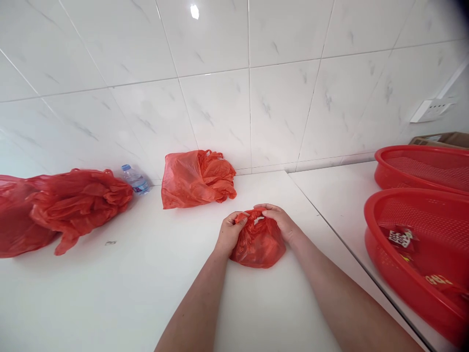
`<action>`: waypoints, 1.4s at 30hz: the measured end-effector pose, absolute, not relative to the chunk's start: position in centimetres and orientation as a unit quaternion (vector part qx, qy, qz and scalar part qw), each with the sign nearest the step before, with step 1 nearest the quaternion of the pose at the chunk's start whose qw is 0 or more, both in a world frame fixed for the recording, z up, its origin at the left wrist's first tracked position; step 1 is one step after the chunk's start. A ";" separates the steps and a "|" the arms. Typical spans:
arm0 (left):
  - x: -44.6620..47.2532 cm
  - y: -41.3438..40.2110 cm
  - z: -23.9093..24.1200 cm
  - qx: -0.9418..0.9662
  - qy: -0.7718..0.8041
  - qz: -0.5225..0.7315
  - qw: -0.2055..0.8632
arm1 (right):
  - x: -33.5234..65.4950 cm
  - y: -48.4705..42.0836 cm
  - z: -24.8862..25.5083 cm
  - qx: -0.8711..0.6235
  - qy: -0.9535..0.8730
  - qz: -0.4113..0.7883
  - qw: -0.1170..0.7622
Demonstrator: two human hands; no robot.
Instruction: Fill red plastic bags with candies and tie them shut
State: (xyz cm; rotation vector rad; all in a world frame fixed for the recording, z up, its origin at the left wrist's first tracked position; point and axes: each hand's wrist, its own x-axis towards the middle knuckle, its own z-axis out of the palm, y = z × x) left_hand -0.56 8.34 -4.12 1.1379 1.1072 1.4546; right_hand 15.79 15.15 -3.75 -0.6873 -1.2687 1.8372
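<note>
A small red plastic bag (258, 249) rests on the white table in front of me, bulging with contents that I cannot make out through the film. My left hand (232, 232) pinches its upper left edge between thumb and fingers. On the opposite side, my right hand (276, 220) grips the top right edge, thumb on the near face and fingers behind. Between the two hands the gathered top of the bag shows a small gap.
Behind stands another red bag (183, 181) against the tiled wall. Larger crumpled red bags (84, 200) and a water bottle (136, 181) lie to the left. At right, a red plastic basket (373, 215) holds several packets, with a second basket (383, 168) behind it.
</note>
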 end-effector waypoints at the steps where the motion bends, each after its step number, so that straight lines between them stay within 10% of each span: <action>1: -0.5 8.3 -4.1 0.462 0.447 0.598 0.478 | 15.9 15.2 -3.8 -0.273 -0.487 0.725 0.403; 18: -2.2 9.7 -5.2 0.251 0.408 0.758 0.444 | 17.6 17.8 -4.7 -0.639 -0.558 0.272 0.453; 42: -0.5 7.4 -3.9 0.627 0.601 0.463 0.175 | 16.9 18.3 -6.1 -0.567 -0.681 0.312 0.344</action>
